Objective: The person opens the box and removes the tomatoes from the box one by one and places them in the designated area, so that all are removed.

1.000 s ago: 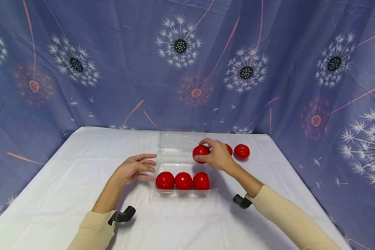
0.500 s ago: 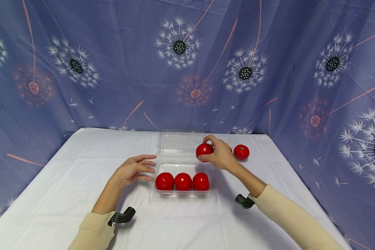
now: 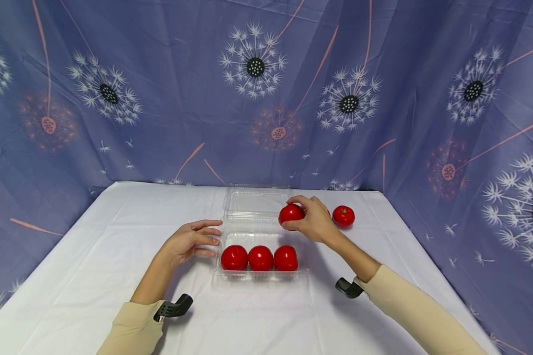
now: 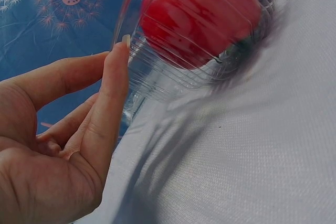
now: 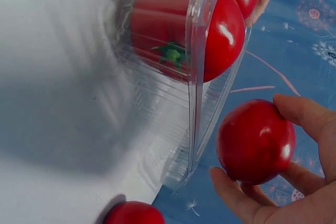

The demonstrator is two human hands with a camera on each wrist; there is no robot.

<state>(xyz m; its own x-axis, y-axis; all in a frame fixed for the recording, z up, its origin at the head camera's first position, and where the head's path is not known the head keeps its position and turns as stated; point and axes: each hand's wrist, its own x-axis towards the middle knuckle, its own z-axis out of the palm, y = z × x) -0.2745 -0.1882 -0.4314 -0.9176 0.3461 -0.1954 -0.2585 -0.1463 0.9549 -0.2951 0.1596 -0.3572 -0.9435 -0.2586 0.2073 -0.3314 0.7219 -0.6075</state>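
Observation:
A clear plastic clamshell box (image 3: 254, 230) lies open mid-table, its lid (image 3: 256, 199) folded back. Three red tomatoes (image 3: 260, 257) fill its front row; the back row is bare. My right hand (image 3: 305, 218) grips a fourth tomato (image 3: 290, 214) just above the box's back right corner; the right wrist view shows this tomato (image 5: 256, 141) between thumb and fingers, beside the box wall (image 5: 197, 77). My left hand (image 3: 199, 235) rests on the cloth with straight fingers touching the box's left side. In the left wrist view a fingertip (image 4: 122, 51) meets the ribbed wall (image 4: 157, 72).
One loose tomato (image 3: 343, 215) sits on the white tablecloth (image 3: 115, 236) right of my right hand, and another is mostly hidden behind that hand. A blue dandelion-print curtain (image 3: 160, 98) closes the back and both sides.
My right hand has carried its tomato slightly to the right, toward the box's back right corner. The left hand and the three boxed tomatoes have not moved.

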